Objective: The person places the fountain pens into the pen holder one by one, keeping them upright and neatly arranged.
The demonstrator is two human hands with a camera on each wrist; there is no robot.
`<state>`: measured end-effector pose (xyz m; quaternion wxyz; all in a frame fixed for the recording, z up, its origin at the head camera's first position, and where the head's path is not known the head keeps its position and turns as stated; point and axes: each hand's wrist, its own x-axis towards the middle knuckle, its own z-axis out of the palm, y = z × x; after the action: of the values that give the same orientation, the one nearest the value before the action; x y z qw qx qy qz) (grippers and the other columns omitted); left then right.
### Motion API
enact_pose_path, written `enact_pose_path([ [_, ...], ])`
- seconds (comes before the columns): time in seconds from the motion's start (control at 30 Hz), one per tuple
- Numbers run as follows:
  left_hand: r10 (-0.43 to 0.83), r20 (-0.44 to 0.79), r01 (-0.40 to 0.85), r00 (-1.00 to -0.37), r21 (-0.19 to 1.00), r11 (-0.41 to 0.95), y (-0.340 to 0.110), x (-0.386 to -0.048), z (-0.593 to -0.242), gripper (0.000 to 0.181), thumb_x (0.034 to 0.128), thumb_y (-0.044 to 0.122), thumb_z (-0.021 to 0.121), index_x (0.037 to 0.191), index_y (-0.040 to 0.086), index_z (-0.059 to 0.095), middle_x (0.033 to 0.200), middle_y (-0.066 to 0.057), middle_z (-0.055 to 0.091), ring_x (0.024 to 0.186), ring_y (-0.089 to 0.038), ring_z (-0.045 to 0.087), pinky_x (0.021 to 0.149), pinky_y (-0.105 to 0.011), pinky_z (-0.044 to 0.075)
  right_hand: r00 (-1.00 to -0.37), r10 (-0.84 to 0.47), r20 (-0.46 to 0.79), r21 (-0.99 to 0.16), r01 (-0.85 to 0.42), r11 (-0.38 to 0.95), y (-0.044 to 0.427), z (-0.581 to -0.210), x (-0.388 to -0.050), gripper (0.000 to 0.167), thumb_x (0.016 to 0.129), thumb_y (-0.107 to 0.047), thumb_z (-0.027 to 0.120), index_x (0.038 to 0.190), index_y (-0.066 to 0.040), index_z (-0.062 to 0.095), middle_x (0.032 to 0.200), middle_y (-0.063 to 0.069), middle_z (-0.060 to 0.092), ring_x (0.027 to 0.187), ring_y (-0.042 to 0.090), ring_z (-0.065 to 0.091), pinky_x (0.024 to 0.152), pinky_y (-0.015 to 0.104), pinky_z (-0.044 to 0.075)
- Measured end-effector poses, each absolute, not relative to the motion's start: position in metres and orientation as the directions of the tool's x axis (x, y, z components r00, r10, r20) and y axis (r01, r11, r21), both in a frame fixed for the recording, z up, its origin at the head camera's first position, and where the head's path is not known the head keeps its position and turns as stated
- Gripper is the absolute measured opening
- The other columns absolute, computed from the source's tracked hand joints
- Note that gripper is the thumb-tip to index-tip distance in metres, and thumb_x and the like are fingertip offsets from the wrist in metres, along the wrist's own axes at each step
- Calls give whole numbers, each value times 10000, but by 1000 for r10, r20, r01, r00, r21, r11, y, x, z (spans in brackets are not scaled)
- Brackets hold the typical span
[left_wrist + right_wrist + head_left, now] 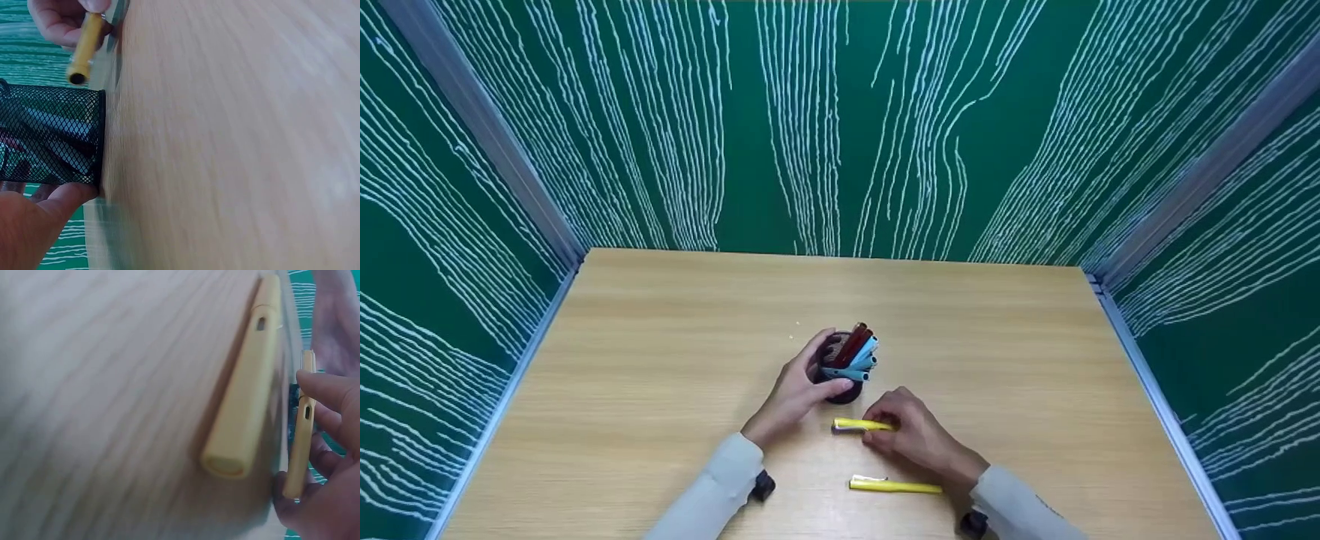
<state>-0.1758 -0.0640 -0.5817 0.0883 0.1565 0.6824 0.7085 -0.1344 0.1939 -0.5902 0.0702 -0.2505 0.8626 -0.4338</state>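
Observation:
My left hand (pixel 797 388) grips a black mesh pen cup (pixel 840 391) from its left side, thumb across the front. Dark red pens (pixel 852 345) and several light blue pens (pixel 858 366) lean out of the cup toward the right. In my right hand (pixel 911 431) a yellow pen (pixel 849 425) is pinched between thumb and fingers, just in front of the cup. The left wrist view shows that yellow pen (pixel 85 48) above the table, apart from the mesh cup (pixel 53 132). A second yellow pen (pixel 895 487) lies on the table below the right hand, its clip facing away.
The wooden table (pixel 660 322) runs back to a green wall (pixel 742 150) with white wavy lines. Similar green panels stand at both sides, behind metal rails (pixel 502 405) along the table's edges.

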Motion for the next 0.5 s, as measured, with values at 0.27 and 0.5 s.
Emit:
enact_pose_path([
  [0.27, 335, 94, 86, -938, 996, -39, -63, -176, -583, 908, 953, 152, 882, 1715, 164, 388, 1659, -145, 516, 1510, -338, 522, 1268, -485, 400, -902, -429, 47, -813, -284, 509, 204, -576, -124, 152, 922, -167, 900, 1019, -263, 835, 978, -132, 726, 998, 183, 570, 901, 293, 462],
  [0.5, 329, 88, 87, -940, 996, -18, -64, -175, -584, 909, 955, 151, 877, 1718, 170, 384, 1665, -136, 512, 1500, -342, 532, 1262, -496, 406, -930, -365, 32, -842, -222, 492, 217, -562, -124, 200, 926, -89, 888, 1050, -238, 838, 1049, -104, 735, 1099, 264, 619, 1035, 511, 507],
])
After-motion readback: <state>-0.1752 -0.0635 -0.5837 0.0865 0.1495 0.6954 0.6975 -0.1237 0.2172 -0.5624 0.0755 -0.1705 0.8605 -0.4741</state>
